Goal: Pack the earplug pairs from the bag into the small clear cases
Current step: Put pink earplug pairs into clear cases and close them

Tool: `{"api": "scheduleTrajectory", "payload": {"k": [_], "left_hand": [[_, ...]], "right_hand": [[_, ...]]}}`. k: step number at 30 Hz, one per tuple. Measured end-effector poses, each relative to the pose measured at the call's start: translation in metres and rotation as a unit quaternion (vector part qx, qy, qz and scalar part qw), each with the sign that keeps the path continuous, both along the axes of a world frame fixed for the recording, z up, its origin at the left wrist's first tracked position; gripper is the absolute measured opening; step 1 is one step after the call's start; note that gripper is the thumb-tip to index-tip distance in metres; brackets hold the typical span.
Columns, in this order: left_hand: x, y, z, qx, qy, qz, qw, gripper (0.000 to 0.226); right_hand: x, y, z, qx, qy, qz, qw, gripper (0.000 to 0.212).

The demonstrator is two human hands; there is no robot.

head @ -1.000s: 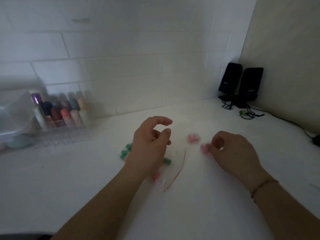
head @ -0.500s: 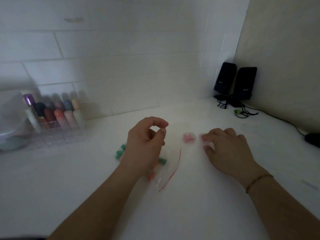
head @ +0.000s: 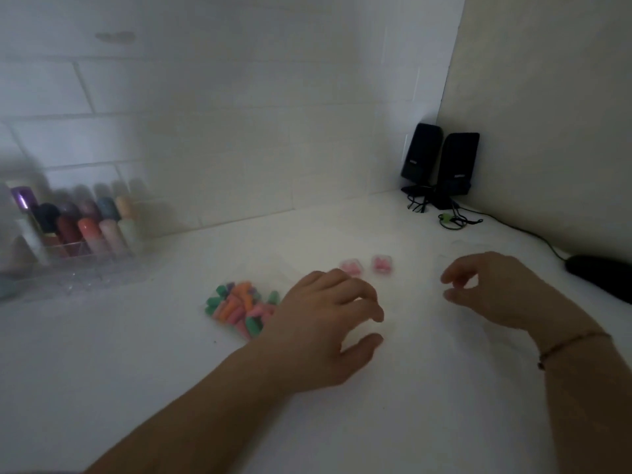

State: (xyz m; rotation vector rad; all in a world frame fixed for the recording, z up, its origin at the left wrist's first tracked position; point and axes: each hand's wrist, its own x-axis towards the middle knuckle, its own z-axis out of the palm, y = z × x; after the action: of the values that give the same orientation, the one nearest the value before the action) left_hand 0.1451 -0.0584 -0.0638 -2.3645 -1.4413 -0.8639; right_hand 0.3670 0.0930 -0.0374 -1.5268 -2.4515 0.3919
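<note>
Neither hand held anything: left hand [head: 326, 323] spread loose over the table [head: 376, 422], right hand [head: 492, 292] hovered with fingers loosely curled. Bag [head: 239, 307] of earplugs lay just left of the left hand; two filled cases [head: 367, 266] just beyond its fingers. Risk: dim, blurry view; a sweeping hand could knock those light cases away.

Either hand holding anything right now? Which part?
Left hand: nothing visible in it, fingers spread over the counter by the earplug bag. Right hand: fingers curled, perhaps reaching for a clear case; too blurred to tell.
</note>
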Motion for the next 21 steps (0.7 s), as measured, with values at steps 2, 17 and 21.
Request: {"api": "scheduleTrajectory", "payload": {"k": [2,17,21], "left_hand": [[0.004,0.001,-0.003,0.004,0.035,-0.012,0.999,0.018],[0.018,0.003,-0.011,-0.054,0.050,-0.051,0.996,0.014],[0.015,0.005,-0.013,-0.045,-0.031,-0.060,0.997,0.012]], "right_hand": [[0.004,-0.007,0.008,-0.024,-0.031,0.028,0.999,0.021],[0.009,-0.030,0.012,-0.056,-0.205,0.096,0.973,0.047],[0.004,-0.032,0.009,-0.025,-0.186,0.114,0.976,0.037]]}}
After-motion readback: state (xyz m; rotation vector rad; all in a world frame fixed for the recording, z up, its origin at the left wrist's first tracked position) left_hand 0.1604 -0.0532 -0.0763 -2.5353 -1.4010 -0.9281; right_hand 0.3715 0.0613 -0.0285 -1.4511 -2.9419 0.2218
